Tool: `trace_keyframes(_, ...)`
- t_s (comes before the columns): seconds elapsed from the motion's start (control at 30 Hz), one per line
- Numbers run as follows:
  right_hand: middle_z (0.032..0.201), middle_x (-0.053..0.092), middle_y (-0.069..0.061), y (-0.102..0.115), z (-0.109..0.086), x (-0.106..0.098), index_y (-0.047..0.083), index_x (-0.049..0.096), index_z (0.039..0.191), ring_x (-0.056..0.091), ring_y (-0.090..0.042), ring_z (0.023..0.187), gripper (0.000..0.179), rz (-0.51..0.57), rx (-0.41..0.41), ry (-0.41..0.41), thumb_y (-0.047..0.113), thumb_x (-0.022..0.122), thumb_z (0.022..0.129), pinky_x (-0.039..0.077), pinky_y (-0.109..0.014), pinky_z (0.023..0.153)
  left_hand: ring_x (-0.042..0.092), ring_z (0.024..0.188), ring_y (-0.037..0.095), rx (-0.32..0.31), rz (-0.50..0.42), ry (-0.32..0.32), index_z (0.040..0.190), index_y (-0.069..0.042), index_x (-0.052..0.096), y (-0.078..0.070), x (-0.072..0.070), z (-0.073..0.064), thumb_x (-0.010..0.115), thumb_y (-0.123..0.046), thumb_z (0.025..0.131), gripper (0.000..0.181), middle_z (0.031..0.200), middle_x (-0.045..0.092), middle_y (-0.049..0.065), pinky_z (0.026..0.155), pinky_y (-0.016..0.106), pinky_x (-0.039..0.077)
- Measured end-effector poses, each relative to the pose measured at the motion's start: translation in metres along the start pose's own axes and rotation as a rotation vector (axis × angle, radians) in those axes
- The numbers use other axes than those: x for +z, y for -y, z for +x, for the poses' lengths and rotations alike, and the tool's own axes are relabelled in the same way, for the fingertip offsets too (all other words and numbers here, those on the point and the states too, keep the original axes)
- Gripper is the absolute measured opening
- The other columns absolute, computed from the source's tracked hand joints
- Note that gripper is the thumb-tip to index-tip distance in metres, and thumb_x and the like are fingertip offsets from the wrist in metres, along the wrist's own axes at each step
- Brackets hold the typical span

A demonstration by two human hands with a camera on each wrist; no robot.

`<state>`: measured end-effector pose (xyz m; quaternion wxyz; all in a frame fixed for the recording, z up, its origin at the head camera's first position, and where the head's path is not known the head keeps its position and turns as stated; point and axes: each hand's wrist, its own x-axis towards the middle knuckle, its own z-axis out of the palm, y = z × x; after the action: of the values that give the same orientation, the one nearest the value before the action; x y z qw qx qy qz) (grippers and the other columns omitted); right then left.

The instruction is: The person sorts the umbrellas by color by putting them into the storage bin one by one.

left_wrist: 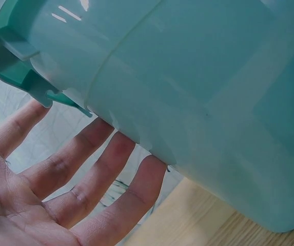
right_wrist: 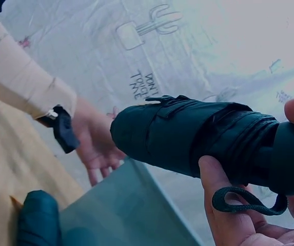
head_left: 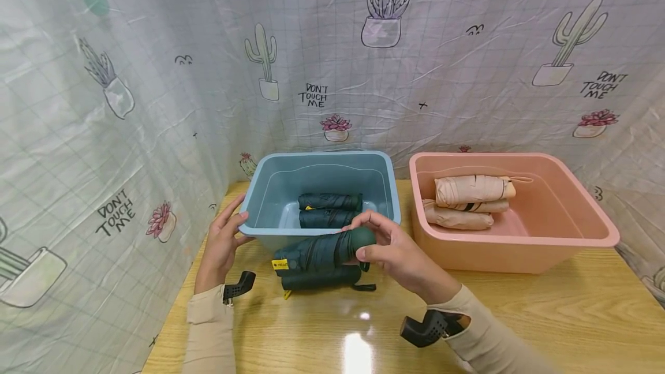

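My right hand holds a folded dark green umbrella by its rounded handle end, in front of the blue bin. In the right wrist view, a wrist loop hangs from the handle of that umbrella. Below it a second folded green umbrella lies on the table. Inside the blue bin are two more green umbrellas. At the bin's left side, my left hand grips the rim, thumb over the edge; the left wrist view shows its fingers against the outer wall.
To the right stands a pink bin with several beige folded umbrellas at its left end. Both bins stand on a wooden table. A cactus-printed curtain hangs behind and at the sides.
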<state>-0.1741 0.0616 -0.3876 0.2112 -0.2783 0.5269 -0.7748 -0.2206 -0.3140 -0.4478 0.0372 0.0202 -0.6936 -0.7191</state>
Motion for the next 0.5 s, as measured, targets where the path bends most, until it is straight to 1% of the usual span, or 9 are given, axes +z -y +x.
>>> trace_keyframes(0.1,0.129,0.059,-0.007,0.008,0.003,-0.001,0.012,0.057,0.114,0.065,-0.017,0.110,0.029,-0.012,0.004,-0.001,-0.002,0.061,0.088,0.060,-0.033,0.090,0.067,0.111,0.011,-0.006,0.004,-0.005,0.159,-0.022,0.041,0.000,0.000,-0.001,0.058,-0.027,0.105,0.056,0.160,0.036,0.007,0.080,0.033,0.061)
trace_keyframes(0.27,0.129,0.058,-0.007,0.021,0.009,-0.003,0.015,0.057,0.114,0.063,-0.017,0.112,0.029,-0.035,0.019,-0.008,0.001,0.061,0.089,0.058,-0.031,0.092,0.065,0.117,0.018,-0.013,0.013,-0.014,0.158,-0.023,0.042,-0.001,0.001,-0.002,0.058,-0.028,0.105,0.056,0.160,0.037,0.005,0.080,0.033,0.061)
trace_keyframes(0.33,0.128,0.056,-0.006,0.026,0.012,-0.003,0.015,0.057,0.113,0.064,-0.018,0.108,0.029,-0.042,0.028,-0.017,0.001,0.060,0.088,0.059,-0.032,0.091,0.065,0.117,0.019,-0.015,0.008,-0.015,0.158,-0.023,0.042,-0.001,0.001,-0.002,0.058,-0.028,0.105,0.056,0.159,0.038,0.005,0.080,0.033,0.061)
trace_keyframes(0.5,0.119,0.052,-0.009,0.039,0.025,-0.005,0.015,0.054,0.114,0.065,-0.018,0.096,0.030,-0.051,0.069,-0.047,0.002,0.056,0.087,0.058,-0.030,0.083,0.067,0.115,0.021,-0.004,-0.010,-0.012,0.157,-0.023,0.043,0.000,0.000,-0.001,0.058,-0.026,0.105,0.055,0.159,0.038,0.006,0.080,0.034,0.062)
